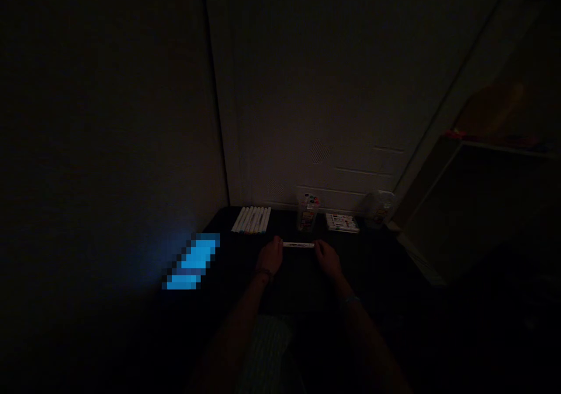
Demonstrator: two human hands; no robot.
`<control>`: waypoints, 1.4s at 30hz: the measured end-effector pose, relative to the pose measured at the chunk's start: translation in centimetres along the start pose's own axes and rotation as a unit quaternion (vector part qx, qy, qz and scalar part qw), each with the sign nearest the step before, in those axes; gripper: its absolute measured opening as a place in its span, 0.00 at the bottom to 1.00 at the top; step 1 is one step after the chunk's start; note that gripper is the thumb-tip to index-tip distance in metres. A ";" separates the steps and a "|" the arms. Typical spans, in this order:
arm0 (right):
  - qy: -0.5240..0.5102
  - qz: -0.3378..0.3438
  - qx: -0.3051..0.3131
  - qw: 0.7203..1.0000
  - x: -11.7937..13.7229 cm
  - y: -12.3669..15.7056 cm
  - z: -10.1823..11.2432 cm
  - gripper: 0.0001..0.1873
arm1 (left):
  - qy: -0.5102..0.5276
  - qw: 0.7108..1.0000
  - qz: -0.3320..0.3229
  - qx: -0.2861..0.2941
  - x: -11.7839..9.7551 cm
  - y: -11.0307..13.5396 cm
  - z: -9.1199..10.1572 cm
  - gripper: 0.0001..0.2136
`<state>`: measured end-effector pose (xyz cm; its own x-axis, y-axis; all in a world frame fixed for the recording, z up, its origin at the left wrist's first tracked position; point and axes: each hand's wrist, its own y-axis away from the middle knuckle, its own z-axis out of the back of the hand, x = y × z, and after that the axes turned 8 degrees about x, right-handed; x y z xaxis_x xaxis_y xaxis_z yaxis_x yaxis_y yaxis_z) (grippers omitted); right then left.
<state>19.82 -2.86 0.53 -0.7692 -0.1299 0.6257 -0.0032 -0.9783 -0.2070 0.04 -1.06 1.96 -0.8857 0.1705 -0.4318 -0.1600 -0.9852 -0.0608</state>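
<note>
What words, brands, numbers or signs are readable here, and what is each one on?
None can be read; the picture is too dark.
White marker between the left hand and right hand: dark marks, too small.
Clear marker container: label-like patch, too dim.
Stacked markers: tiny print, unreadable.
Right-hand clear container: label-like patch, too dim.
Row of white markers: nothing legible.
Glowing blue panel: pixelated, nothing legible.

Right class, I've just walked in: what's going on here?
A person's left hand and right hand hold a white marker crosswise, one at each end. Beyond, from left to right, are a row of markers, a clear container with markers inside, a flat marker stack and another clear container.
</note>
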 end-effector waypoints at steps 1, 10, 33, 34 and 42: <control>0.000 -0.001 -0.001 1.000 0.0 0.0 0.0 0.17 | -0.004 1.000 -0.004 -0.004 0.1 -0.1 -0.1 0.15; -0.002 -0.002 -0.014 1.000 -0.2 0.0 -0.3 0.18 | -0.001 1.000 -0.017 -0.020 0.9 -0.4 -1.0 0.17; -0.002 -0.001 -0.016 1.000 -0.7 -0.3 -0.5 0.19 | 0.007 0.999 -0.033 -0.020 0.7 0.0 -0.5 0.17; -0.004 -0.001 -0.016 1.000 -0.7 -0.3 -0.5 0.19 | 0.005 0.999 -0.036 -0.021 0.8 -0.1 -0.6 0.17; -0.006 0.004 -0.017 1.000 -0.7 -0.3 -0.4 0.19 | 0.008 0.999 -0.027 -0.033 0.7 -0.2 -0.9 0.17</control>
<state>20.07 -2.40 -0.14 -0.7621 -0.1400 0.6321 -0.0188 -0.9711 -0.2378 -0.20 -0.80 0.85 -0.8697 0.2239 -0.4400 -0.1780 -0.9735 -0.1436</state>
